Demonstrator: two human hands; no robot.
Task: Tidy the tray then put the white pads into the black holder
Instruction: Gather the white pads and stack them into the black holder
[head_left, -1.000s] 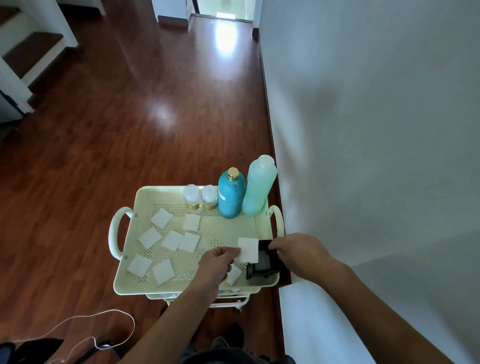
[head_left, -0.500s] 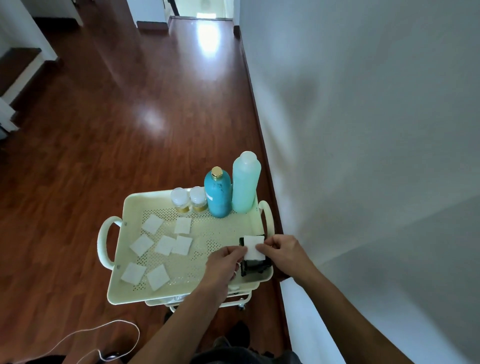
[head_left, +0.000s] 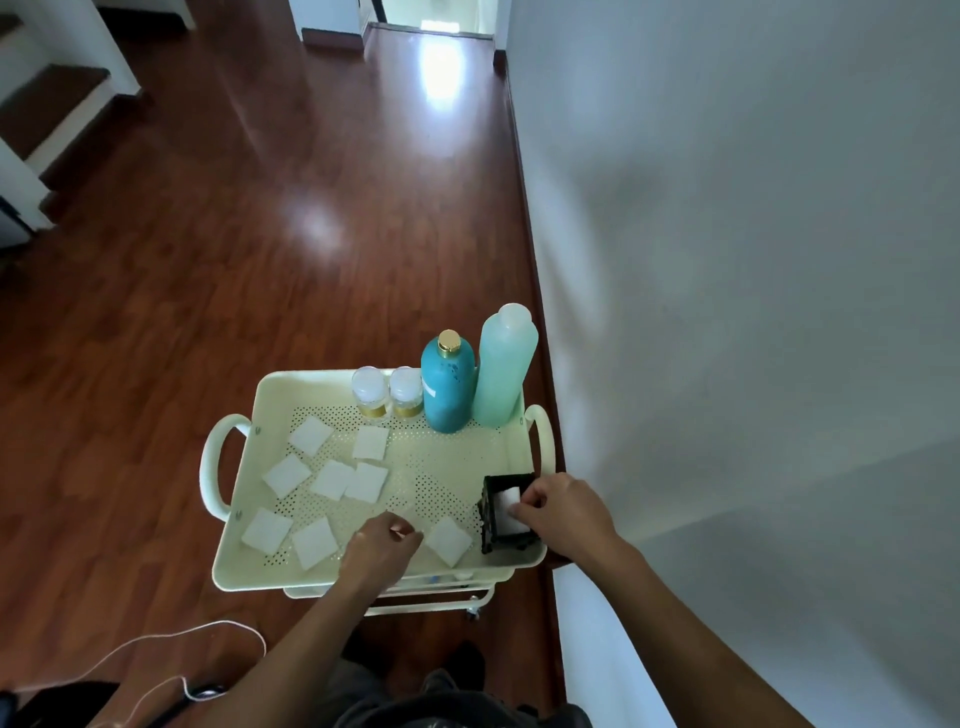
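- Cream perforated tray on a wheeled cart, beside a white wall.
- Right hand pinches a white pad at the top of the black holder, which stands in the tray's near right corner.
- Left hand hovers loosely curled over the tray, holding nothing, just beside a loose pad.
- Seven more pads lie scattered on the left half.
- Two small jars, a teal bottle and a pale green bottle line the far edge.

One head-worn camera looked forward and steeply down at the tray from close above, the floor stretching away beyond it.
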